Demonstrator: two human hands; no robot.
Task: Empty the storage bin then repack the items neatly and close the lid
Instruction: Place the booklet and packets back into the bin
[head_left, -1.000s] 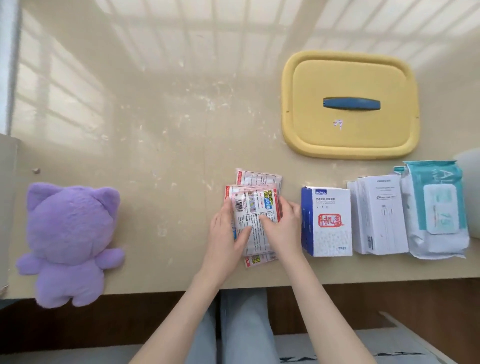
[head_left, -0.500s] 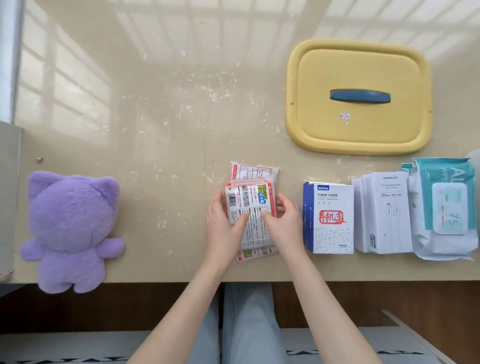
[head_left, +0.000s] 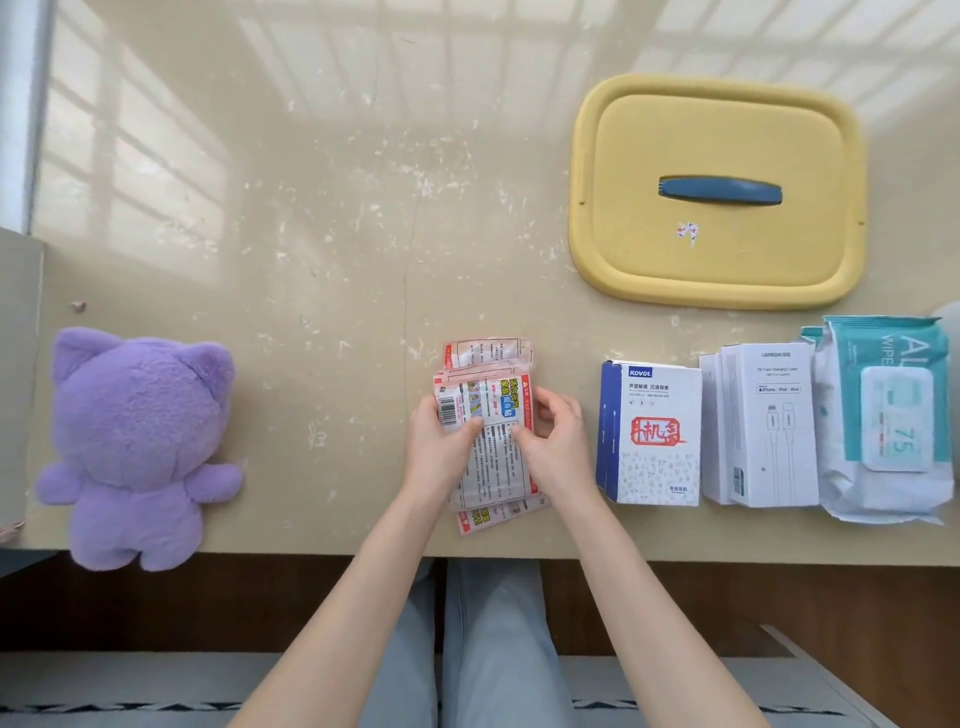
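"Honestly, those packets (head_left: 488, 400) worry me. Both hands clasp the stack from its sides. The left hand (head_left: 441, 447) has its thumb across the printed face and the right hand (head_left: 556, 441) has its fingers (head_left: 558, 408) curled on the right edge, but the lower packets are fanned askew."

"So a slick one could slide out?"

"I'd think so. The stack is close to the front edge of the counter (head_left: 311, 234), so it might drop to the floor. A nudge rightward could also bump the blue-and-white box (head_left: 654, 436) nearby."

"And the bin?"

"Not in view. Only its yellow lid (head_left: 675, 130) lies on the counter, well behind. A pale shape at the right border, past the wipes pack (head_left: 888, 415), is cut off, and I cannot say what it is. I cannot count the packets either."
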